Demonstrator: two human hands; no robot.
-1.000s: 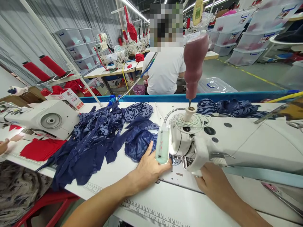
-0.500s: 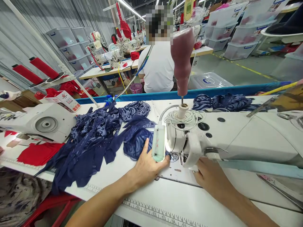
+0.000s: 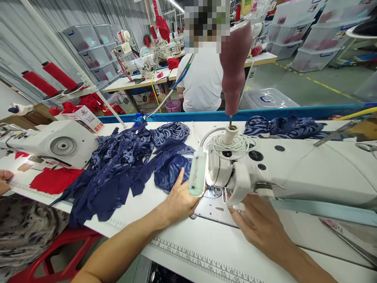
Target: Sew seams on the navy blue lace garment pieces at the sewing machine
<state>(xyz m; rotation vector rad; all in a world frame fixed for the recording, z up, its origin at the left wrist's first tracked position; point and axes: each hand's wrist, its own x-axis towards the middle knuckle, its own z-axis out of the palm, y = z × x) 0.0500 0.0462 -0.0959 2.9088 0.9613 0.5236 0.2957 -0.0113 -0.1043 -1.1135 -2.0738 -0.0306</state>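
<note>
My left hand (image 3: 181, 199) lies on the white table left of the needle, its index finger stretched out against a navy lace-patterned cup-shaped piece (image 3: 171, 173). A pale green lamp (image 3: 198, 173) hides its other fingers in part. My right hand (image 3: 260, 218) is bent beneath the head of the white sewing machine (image 3: 294, 165), thumb and fingers drawn together near the presser foot. The machine head covers its fingertips, so what they pinch cannot be seen. Between the hands is the metal needle plate (image 3: 213, 208).
Navy fabric strips (image 3: 118, 165) are heaped to the left, beside a second machine (image 3: 59, 141) and red cloth (image 3: 54, 181). More navy lace pieces (image 3: 282, 125) lie behind the machine. Scissors (image 3: 350, 239) rest at right. Another person's hand (image 3: 4, 181) shows at far left; a person (image 3: 203, 82) sits ahead.
My right hand has moved left, closer to the presser foot, with its thumb now showing. My left thumb has drawn back from the needle area. Another person's hand shows more at far left.
</note>
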